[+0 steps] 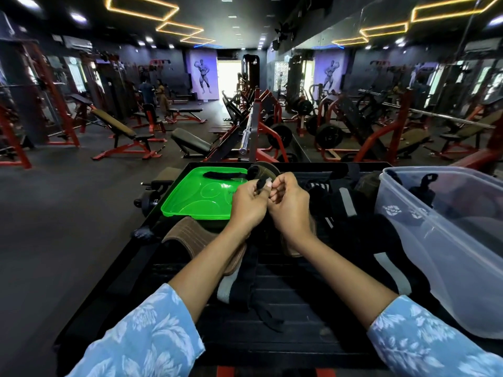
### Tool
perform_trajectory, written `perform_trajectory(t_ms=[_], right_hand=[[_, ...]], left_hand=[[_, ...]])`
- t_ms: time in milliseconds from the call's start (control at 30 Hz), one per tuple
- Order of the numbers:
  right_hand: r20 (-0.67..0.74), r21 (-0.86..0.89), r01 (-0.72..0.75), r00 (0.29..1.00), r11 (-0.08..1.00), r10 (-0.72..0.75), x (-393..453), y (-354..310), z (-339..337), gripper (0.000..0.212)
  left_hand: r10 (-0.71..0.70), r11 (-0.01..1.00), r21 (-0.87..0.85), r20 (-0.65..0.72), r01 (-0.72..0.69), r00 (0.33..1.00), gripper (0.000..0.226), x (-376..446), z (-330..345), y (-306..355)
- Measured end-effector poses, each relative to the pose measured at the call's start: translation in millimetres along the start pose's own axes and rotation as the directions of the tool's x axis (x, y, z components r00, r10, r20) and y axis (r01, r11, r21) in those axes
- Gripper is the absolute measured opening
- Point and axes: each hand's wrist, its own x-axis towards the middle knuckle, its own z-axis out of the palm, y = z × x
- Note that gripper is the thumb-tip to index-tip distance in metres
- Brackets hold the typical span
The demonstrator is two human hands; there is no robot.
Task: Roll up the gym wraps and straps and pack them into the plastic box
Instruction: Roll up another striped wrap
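Note:
My left hand (249, 204) and my right hand (290, 205) are close together above the black platform (285, 330), both pinching the end of a narrow black strap (261, 185). The strap's loose length hangs down between my forearms to a black wrap (242, 281) with a white end. The clear plastic box (460, 257) stands at the right, tilted toward me, with dark straps inside. Black wraps with grey stripes (345, 201) lie between my right hand and the box. The green lid (196, 194) lies to the left of my hands with a black strap (220, 174) on its far edge.
A brown leather lifting belt (190, 238) lies under my left forearm. An olive rolled strap (262, 170) sits just beyond my hands. Benches, red racks and a barbell (246, 131) fill the gym floor ahead. The platform's left edge drops to the dark floor.

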Motion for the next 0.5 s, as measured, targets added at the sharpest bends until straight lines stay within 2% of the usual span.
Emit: perform_trajectory(t_ms=[100,233,333,433,500], right_hand=[[-0.026,0.006,-0.010,1.000,1.000,0.010,2,0,-1,0.015],[0.009,0.073,-0.063,0.998,0.995,0.062,6,1,-6,0.018],[0.099,0.102,-0.112,0.990,0.988,0.102,10,4,-6,0.017],[0.208,0.091,-0.086,0.976,0.992,0.065,13,7,-7,0.020],[0.282,0.058,-0.046,0.959,0.997,0.027,14,6,-10,0.024]], left_hand=[[0.044,0.999,0.011,0.058,-0.045,0.997,0.008,-1,1,3],[0.099,0.995,-0.021,0.120,-0.097,0.988,0.022,-3,-1,5],[0.141,0.990,0.007,0.142,-0.144,0.980,0.025,-3,-5,4],[0.103,0.995,-0.009,0.162,-0.103,0.981,0.008,1,-9,2],[0.055,0.998,-0.048,0.182,-0.047,0.982,0.024,1,-12,3]])
